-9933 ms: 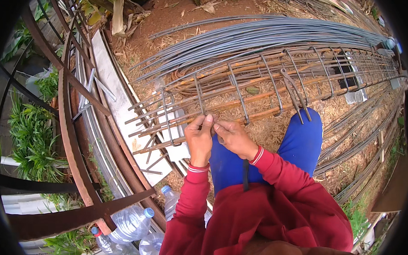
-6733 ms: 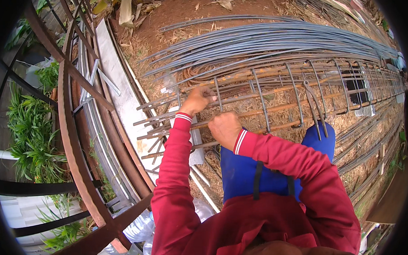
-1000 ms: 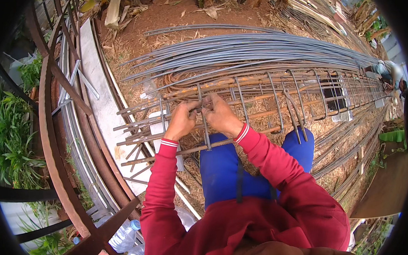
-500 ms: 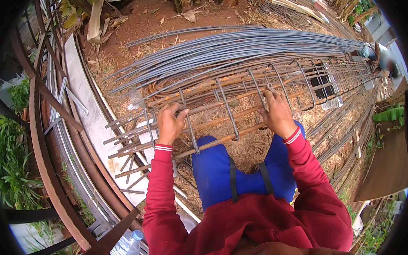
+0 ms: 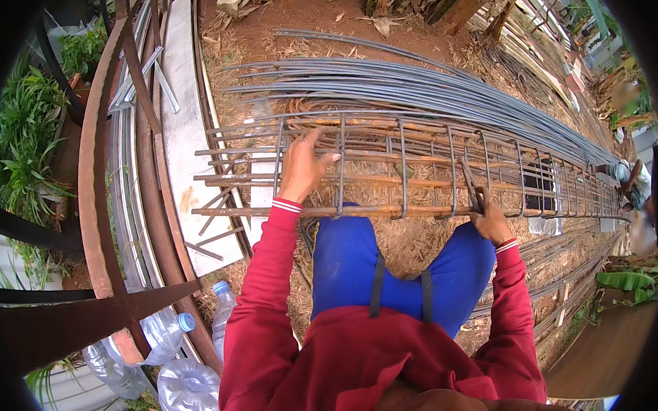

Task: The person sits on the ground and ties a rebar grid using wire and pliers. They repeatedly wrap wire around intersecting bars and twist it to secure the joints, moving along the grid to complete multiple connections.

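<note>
A long rebar cage of rusty lengthwise bars and square stirrups lies across in front of my knees. Near its left end, my left hand has its fingers curled at the upper bars beside a stirrup, thumb held apart. My right hand is at the near lower bar, closed around the handles of dark pincers. Their head points up and away, among the cage bars. Whether the jaws touch a bar or wire I cannot tell.
Loose grey rebars lie behind the cage. At its far right end a person crouches. A white board and a curved brown metal frame stand left. Plastic bottles sit lower left; a brown panel lies lower right.
My view has swung, shifting the scene. My right hand has moved right and nearer along the cage, and the pincers now show more fully. My left hand stays near the cage's left end.
</note>
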